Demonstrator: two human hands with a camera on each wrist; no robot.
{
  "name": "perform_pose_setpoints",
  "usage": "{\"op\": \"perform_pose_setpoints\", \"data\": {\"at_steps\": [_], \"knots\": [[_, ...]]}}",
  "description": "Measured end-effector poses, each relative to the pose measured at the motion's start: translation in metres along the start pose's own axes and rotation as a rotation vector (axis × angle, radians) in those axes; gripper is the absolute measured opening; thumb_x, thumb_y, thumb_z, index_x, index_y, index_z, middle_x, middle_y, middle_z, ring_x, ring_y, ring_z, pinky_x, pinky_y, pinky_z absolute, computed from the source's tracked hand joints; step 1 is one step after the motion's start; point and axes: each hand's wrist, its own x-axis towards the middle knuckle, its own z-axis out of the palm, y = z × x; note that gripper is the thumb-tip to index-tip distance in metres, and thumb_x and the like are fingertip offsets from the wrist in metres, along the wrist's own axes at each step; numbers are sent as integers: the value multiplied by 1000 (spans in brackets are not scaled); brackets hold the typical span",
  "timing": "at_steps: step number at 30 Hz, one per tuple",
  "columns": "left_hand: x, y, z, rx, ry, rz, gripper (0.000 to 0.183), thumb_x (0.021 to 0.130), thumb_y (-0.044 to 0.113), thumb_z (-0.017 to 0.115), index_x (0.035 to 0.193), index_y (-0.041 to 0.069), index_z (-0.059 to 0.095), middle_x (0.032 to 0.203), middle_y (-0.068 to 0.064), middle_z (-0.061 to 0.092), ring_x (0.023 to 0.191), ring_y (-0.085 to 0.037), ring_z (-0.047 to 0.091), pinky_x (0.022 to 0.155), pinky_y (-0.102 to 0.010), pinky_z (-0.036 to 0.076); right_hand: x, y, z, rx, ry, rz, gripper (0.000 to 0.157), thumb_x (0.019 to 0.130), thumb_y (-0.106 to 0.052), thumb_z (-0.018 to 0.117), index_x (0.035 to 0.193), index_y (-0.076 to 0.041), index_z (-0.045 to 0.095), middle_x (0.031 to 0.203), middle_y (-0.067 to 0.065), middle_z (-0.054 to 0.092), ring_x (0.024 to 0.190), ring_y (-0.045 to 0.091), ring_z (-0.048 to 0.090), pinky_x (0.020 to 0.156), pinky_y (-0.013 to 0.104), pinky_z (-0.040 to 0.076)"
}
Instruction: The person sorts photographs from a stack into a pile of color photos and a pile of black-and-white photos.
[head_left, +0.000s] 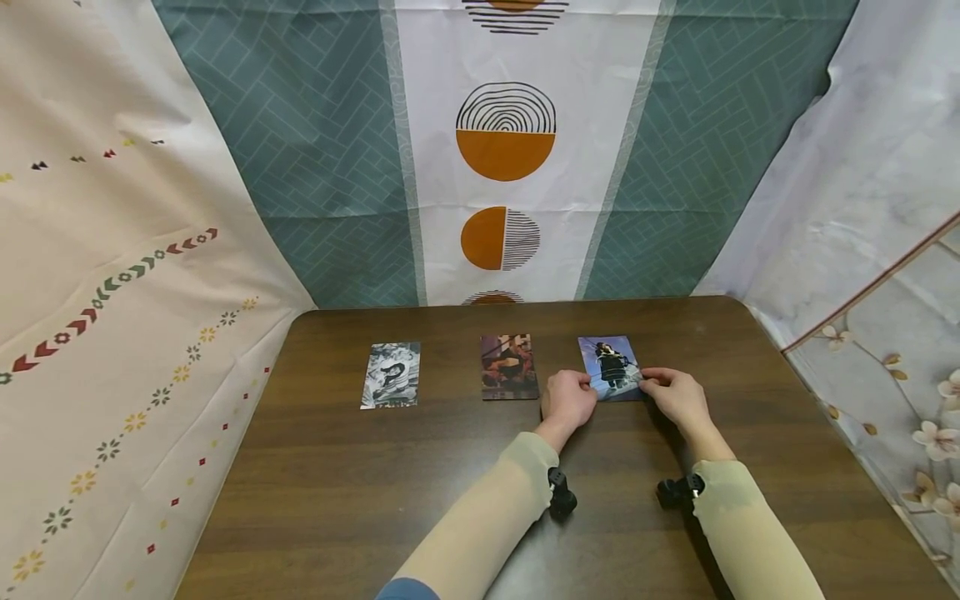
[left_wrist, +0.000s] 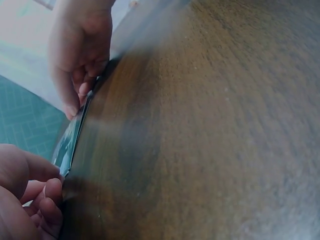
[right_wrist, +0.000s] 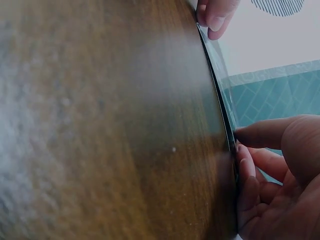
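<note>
A blue-toned picture card (head_left: 615, 367) with a dark-clothed figure on it lies at the right of a row of three on the brown table. My left hand (head_left: 570, 400) pinches its lower left corner between thumb and fingers. At the card's right edge, my right hand (head_left: 677, 397) pinches it too. From the side, in the left wrist view, the card (left_wrist: 75, 132) appears as a thin sheet close over the wood, stretched between the left hand (left_wrist: 27, 190) and the right hand. The right wrist view shows the right thumb on top of its edge, other fingers curled beside it.
Left of the hands lies a reddish-brown picture card (head_left: 509, 367), and farther left a black-and-white one (head_left: 391, 375). The wooden table (head_left: 337, 483) ends at a patterned cloth backdrop (head_left: 337, 167). Cloths also hang at both sides. Small black cameras (head_left: 561, 496) sit on the wrists.
</note>
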Motion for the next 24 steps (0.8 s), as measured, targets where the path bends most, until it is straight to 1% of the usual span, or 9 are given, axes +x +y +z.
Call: {"op": "perform_pose_setpoints", "data": {"at_steps": [5,9,13,16,21,22,24], "knots": [[1,1,-1,22,-20,0,32,94,16,70,121,25,84,108,10,79,105,-15,73,74,-33,56,0,0,1,-18,27,-20,38,104,-25,67,132,0,72,118,21,74,113,40,61,100,56,44],[0,2,-4,43,-29,5,37,93,15,69,126,26,82,110,10,79,109,-16,72,76,-33,56,-1,-1,2,-26,44,-34,37,103,-25,69,129,0,74,115,20,75,111,40,62,97,55,45],[-1,3,-7,39,-40,4,38,93,17,71,128,24,81,112,9,79,109,-15,72,77,-32,55,-1,-2,2,-16,42,-29,37,103,-24,69,130,0,73,115,20,74,110,40,62,97,54,45],[0,4,-8,37,-52,4,40,93,17,71,131,23,80,108,10,79,107,-14,71,77,-32,55,-1,-2,2,-15,39,-23,37,103,-24,69,130,1,73,115,21,74,110,39,62,96,53,45],[0,3,-9,40,-66,-3,46,92,18,71,138,22,76,95,13,77,107,-13,71,75,-31,54,-2,-4,1,-17,39,-12,37,103,-24,69,128,2,74,114,21,75,109,39,63,94,50,45],[0,3,-9,37,-68,-5,47,92,18,71,139,22,75,95,13,77,106,-13,71,74,-30,53,-2,-4,1,-16,37,-6,37,103,-25,69,128,2,74,114,20,75,109,38,64,94,50,45],[0,4,-10,35,-74,-5,48,91,17,71,139,21,74,100,11,78,102,-12,70,71,-30,51,-1,-5,0,-17,28,-1,37,104,-26,69,127,2,74,114,20,75,109,39,63,92,49,45]]}}
